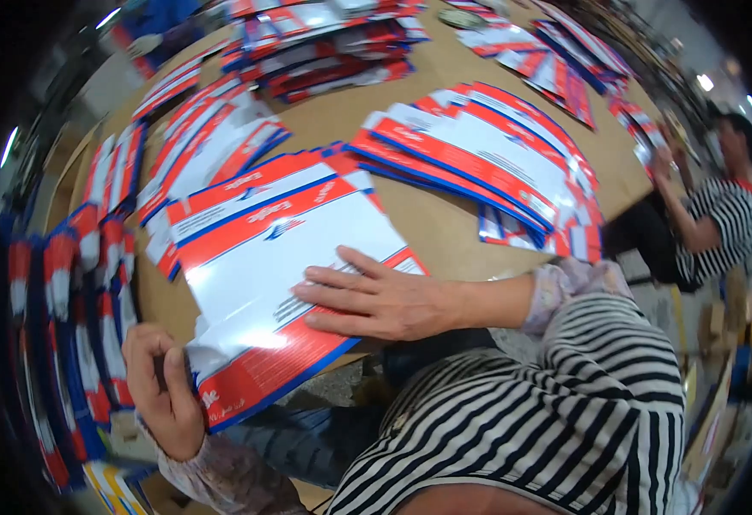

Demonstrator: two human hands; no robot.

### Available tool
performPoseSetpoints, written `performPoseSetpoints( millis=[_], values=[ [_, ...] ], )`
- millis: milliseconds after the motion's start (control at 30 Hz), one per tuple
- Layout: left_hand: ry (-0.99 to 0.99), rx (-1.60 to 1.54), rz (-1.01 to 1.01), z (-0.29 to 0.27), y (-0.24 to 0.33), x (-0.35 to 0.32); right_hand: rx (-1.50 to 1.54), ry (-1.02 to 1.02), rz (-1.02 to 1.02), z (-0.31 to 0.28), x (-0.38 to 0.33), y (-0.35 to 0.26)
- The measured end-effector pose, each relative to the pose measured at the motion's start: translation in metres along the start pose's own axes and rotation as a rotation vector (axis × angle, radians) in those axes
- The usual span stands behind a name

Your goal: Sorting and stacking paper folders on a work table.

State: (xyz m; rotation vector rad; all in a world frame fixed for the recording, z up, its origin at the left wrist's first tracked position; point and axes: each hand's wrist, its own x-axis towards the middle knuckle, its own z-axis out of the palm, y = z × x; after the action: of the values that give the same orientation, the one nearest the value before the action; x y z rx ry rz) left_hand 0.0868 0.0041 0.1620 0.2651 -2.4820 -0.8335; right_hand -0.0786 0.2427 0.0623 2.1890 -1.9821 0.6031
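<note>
A flat, glossy printed package in white, red and blue lies before me, on top of more of the same kind, its near edge reaching past the table's front edge. My right hand rests palm down on its right half, fingers stretched and slightly spread. At the near left edge, my left hand is curled, thumb and forefinger beside a bent white flap. Its other fingers are partly hidden. Past my right hand, a fanned stack of like packages covers the table's middle.
The brown table carries tall piles of packages at the back and fanned ones at left. Many more stand packed along the left side. Another person in a striped top sits at the far right, handling packages.
</note>
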Motion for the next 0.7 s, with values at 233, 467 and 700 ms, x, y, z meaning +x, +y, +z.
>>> performPoseSetpoints(
  millis=[233,467,700],
  values=[
    [0.576,0.160,0.149,-0.006,-0.014,0.001,-0.291,0.015,-0.128,-0.013,0.060,0.079],
    [0.286,0.091,-0.038,0.020,-0.057,-0.039,-0.399,0.076,-0.180,0.018,0.155,0.147],
    [-0.025,0.295,-0.060,0.078,-0.104,-0.043,-0.278,-0.347,0.204,0.076,0.199,0.214]
  ],
)
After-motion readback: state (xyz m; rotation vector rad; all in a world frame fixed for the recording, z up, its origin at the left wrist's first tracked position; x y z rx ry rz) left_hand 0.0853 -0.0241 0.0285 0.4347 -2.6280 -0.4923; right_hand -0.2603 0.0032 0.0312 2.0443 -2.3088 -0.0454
